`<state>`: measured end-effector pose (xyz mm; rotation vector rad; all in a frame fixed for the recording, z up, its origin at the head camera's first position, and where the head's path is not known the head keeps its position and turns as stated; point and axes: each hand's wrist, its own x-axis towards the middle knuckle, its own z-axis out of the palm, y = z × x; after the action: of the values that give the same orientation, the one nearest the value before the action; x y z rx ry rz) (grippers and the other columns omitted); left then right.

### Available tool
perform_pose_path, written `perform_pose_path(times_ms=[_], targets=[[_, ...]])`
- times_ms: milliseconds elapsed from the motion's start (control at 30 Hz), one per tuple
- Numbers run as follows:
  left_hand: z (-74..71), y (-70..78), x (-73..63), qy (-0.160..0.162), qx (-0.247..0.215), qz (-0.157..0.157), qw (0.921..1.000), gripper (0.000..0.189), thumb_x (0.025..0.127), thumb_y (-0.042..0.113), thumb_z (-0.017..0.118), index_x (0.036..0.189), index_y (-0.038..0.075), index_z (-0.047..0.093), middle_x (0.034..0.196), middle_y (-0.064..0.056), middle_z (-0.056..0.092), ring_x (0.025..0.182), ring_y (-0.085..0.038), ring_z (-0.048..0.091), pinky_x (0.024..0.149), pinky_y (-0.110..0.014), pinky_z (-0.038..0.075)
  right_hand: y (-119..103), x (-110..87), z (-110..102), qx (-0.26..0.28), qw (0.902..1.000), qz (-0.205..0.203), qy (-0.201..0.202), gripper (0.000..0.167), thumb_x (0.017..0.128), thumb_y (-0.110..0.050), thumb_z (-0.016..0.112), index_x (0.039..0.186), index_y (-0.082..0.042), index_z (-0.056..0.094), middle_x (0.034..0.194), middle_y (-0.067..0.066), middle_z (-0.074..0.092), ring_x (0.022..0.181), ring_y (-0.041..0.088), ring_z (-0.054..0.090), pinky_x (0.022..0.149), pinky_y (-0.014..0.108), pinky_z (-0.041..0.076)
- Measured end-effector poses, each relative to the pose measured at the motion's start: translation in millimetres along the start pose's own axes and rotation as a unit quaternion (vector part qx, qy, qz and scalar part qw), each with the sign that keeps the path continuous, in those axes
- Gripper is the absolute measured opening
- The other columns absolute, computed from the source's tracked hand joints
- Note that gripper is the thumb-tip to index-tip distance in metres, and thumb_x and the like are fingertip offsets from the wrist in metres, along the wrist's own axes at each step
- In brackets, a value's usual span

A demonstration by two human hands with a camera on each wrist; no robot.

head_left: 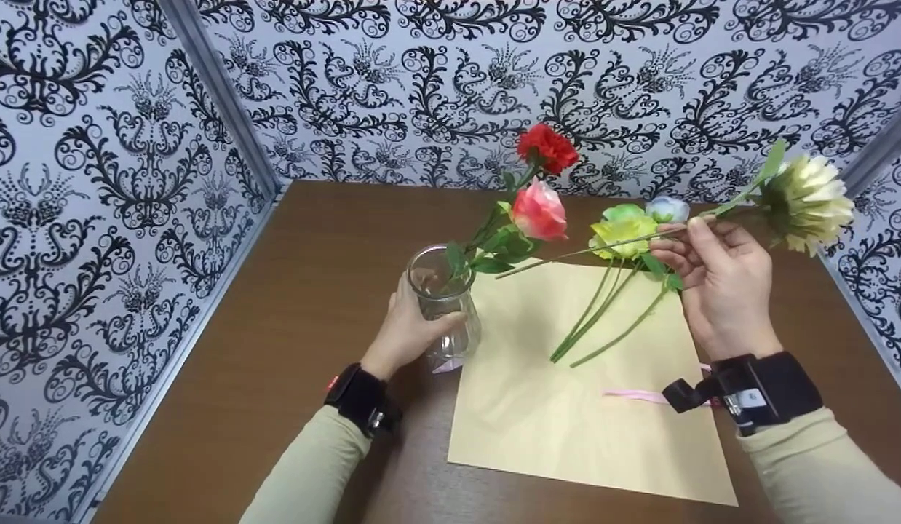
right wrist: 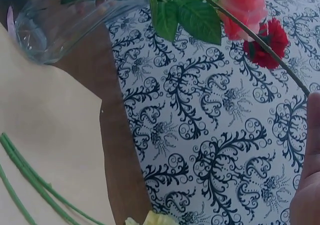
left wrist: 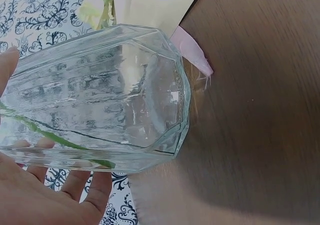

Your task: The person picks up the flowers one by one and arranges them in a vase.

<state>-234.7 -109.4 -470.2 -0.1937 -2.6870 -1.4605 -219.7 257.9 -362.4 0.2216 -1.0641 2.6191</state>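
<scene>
My left hand grips a clear glass vase, its fingers wrapped round the side. A pink rose and a red carnation lean out of the vase to the right; a green stem shows through the glass in the left wrist view. My right hand pinches the long stem of a cream-white flower between thumb and fingers. The bloom points right, and the stem's lower end reaches left, near the pink rose's leaves and apart from the vase rim.
A yellow-green flower and a pale blue flower lie with their stems on a sheet of tan paper. Pink ribbon lies on the paper's right side. Patterned panels stand round the brown table.
</scene>
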Motion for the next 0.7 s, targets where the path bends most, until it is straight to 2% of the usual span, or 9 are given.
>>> perform_pose_path(times_ms=[300,433,700], targets=[[0.3,0.4,-0.2,0.007,0.001,0.006,1.0,0.095,0.075,0.047,0.087,0.148,0.01,0.038,0.142,-0.011,0.048,0.133,-0.035,0.041,0.111,-0.051,0.036,4,-1.9,17,-0.015,0.9998,-0.002,-0.012,0.016,0.095,0.004,0.065,0.104,0.012,0.054,0.093,0.03,0.07,0.073,0.034,0.073,0.07,0.039,0.061],[0.9,0.1,-0.2,0.008,0.003,0.008,0.9999,0.093,0.075,0.047,0.086,0.146,0.01,0.039,0.141,-0.012,0.048,0.132,-0.034,0.041,0.111,-0.051,0.036,8,-2.3,20,-0.026,0.9995,-0.004,-0.018,0.013,0.096,0.004,0.063,0.103,0.011,0.054,0.093,0.03,0.07,0.073,0.033,0.073,0.071,0.039,0.061],[1.8,-0.6,0.6,0.007,0.004,0.01,0.9999,0.09,0.075,0.046,0.086,0.144,0.011,0.04,0.14,-0.012,0.048,0.13,-0.034,0.042,0.111,-0.05,0.037,20,-4.4,25,-0.053,0.9979,-0.007,-0.038,0.019,0.096,0.003,0.064,0.111,0.012,0.057,0.096,0.029,0.071,0.077,0.033,0.074,0.076,0.041,0.06]])
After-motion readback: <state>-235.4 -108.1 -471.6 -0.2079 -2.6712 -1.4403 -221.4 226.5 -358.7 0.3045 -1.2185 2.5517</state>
